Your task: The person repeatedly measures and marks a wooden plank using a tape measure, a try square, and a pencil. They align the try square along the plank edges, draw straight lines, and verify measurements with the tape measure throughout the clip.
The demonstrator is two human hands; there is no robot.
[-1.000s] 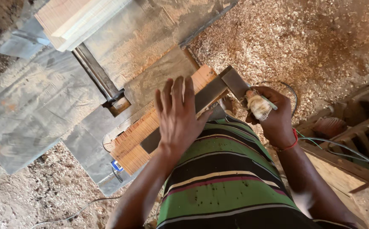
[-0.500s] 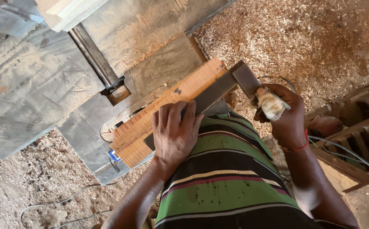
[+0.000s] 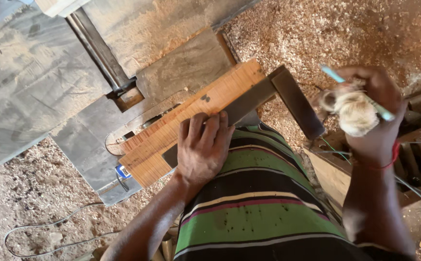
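Sawdust covers the floor (image 3: pixel 346 29) on every side, thick and pale, with a thin grey cable (image 3: pixel 41 232) looping across it at the lower left. Over it stands the grey metal counter (image 3: pixel 22 96) of a woodworking machine, its flat plates split by a dark steel rail (image 3: pixel 96 48) that runs diagonally away from the person. A curved slot in the plate shows just under the near end of the work.

On the counter lies 1 long wooden board (image 3: pixel 191 118), orange-brown and finely grained, set at a slant from lower left to upper right. A dark metal try square (image 3: pixel 295 99) sits against it: the blade runs along the board's near edge and the thicker stock crosses its far right end.

The person leans in close, a striped green, black and pink shirt (image 3: pixel 254 212) filling the bottom of the view.

The left hand (image 3: pixel 201 147) is spread flat, palm down, fingers together, pressing on the blade of the square and the edge of the board. The right hand (image 3: pixel 372 113), with a red band at the wrist, is raised clear of the board to the right, closed around a pale wad of fibre (image 3: pixel 353 113) and a thin light-blue pencil (image 3: pixel 355 92), which sticks out on both sides of the fist.
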